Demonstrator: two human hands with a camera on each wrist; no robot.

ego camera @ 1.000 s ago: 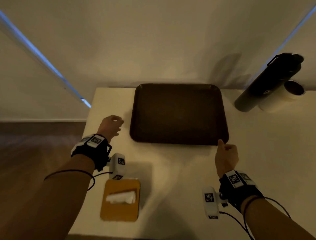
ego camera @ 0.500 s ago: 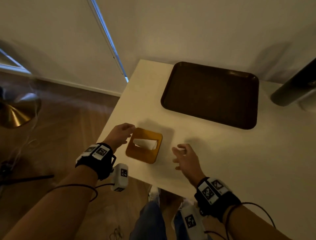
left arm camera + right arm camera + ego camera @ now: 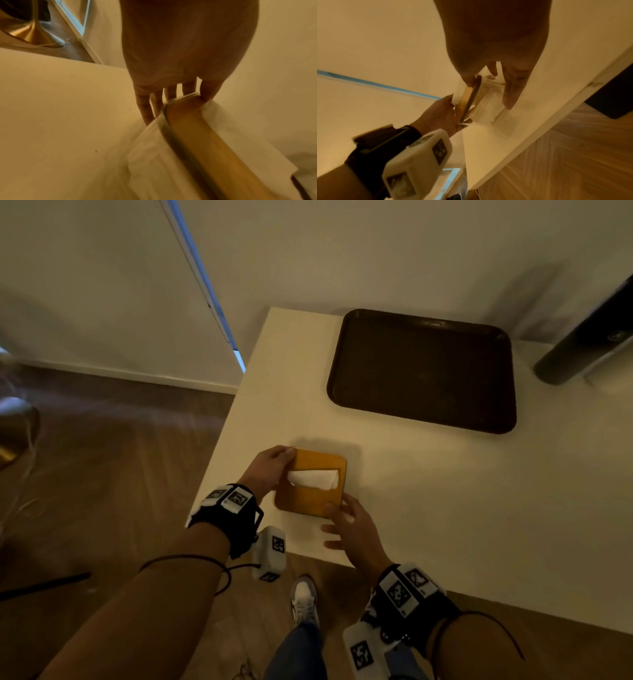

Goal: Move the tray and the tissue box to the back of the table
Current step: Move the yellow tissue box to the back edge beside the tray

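Both hands have closed in on the tissue box (image 3: 310,486) since the earlier frames, when they were beside the tray (image 3: 423,371) and then just short of the box. Right hand (image 3: 354,530): positioned at the near right corner of the box, thumb on the wooden lid, fingers (image 3: 511,93) extended down the clear side wall. Whether this is a firm grip or only contact cannot be confirmed from the blurred wrist view. Left hand (image 3: 265,470): at the far left corner of the box, thumb on top of the lid, fingers (image 3: 145,108) running down the outer side wall, grasping the box between them. The box stands near the front left corner of the surface (image 3: 445,508), close to the left edge, with a white tissue (image 3: 313,477) protruding from the lid slot. Beyond it, well apart, the dark brown tray lies flat against the back edge of the surface, next to the wall. To the right of the tray, at the back right, a dark cylindrical object (image 3: 582,340) leans out of frame, with a white item just beside it.
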